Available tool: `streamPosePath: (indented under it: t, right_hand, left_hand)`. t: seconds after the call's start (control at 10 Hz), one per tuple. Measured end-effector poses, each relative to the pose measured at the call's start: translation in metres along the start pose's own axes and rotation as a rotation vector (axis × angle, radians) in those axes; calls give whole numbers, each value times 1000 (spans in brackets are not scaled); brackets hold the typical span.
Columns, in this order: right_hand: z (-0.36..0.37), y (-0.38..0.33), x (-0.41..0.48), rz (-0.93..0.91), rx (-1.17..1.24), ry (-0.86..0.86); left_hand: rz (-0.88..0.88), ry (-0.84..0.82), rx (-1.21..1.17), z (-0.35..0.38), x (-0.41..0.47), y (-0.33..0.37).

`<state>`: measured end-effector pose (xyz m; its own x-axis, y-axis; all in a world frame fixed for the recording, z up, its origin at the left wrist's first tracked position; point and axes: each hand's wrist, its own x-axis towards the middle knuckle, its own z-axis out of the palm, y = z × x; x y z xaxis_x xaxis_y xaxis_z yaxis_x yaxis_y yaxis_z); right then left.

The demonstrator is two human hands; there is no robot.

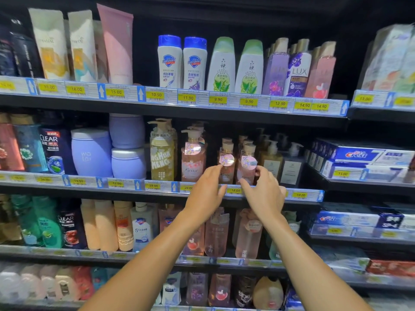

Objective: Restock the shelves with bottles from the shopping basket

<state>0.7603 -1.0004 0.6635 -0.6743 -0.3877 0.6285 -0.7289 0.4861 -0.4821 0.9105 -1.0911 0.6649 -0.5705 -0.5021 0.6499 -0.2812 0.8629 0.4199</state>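
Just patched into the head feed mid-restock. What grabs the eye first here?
Both hands are up at the middle shelf. The left hand touches the left small pink bottle with its fingertips, and the right hand seems to pinch the right small pink bottle beside it. Further left on that shelf sit the lilac jars, and yellow price tags line the shelf edges.

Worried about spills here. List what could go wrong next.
The left hand sits close beside the tall pump bottle; a sideways nudge might topple it. The right hand pinches the right pink bottle, close to the left pink bottle at the shelf front; shifting it could knock that off.
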Motion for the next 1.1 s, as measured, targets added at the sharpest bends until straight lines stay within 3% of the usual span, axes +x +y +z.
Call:
streamPosePath:
  t: [0.7, 1.1]
  right_hand:
    - [-3, 1, 7, -53, -100, -33]
    - [-53, 17, -2, -220, -322, -216]
  left_hand:
    - [59, 15, 59, 3, 1, -9]
    - [195, -40, 253, -11, -15, -2]
